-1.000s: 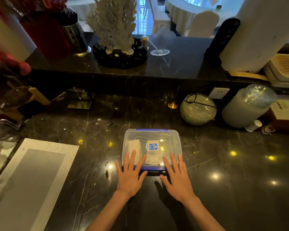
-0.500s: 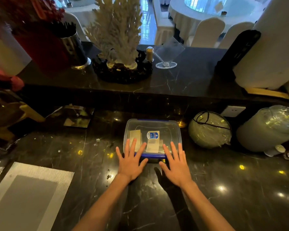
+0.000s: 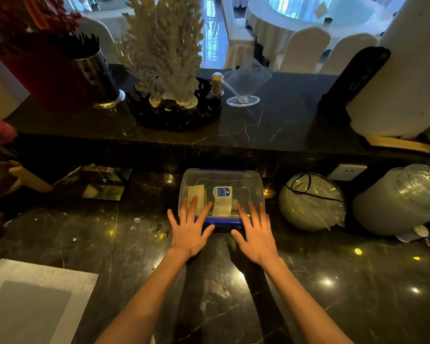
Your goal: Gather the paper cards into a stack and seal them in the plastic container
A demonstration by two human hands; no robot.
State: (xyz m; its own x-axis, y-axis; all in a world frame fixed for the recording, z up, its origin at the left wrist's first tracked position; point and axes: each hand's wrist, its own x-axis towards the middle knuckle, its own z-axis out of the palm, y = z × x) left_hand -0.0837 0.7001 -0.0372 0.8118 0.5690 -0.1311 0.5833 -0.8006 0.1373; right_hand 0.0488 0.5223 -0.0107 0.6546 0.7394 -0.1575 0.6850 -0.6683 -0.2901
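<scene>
Your left hand [image 3: 189, 230] and right hand [image 3: 255, 232] stay spread flat, gripping nothing, at the container's [image 3: 221, 192] six-o'clock edge (cards [image 3: 222, 203] inside); sealing looks done.

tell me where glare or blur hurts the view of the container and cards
Head view: dim room, ceiling-light glints dot the black marble counter; the clear plastic container lid carries only a faint sheen, so the paper cards read through it; wide-angle bending at the edges; the red blossoms at top left are soft.

Both forearms stretched forward, left hand [image 3: 188, 233] and right hand [image 3: 256, 235] palm-down side by side, fingers [image 3: 193, 203] splayed flat
</scene>
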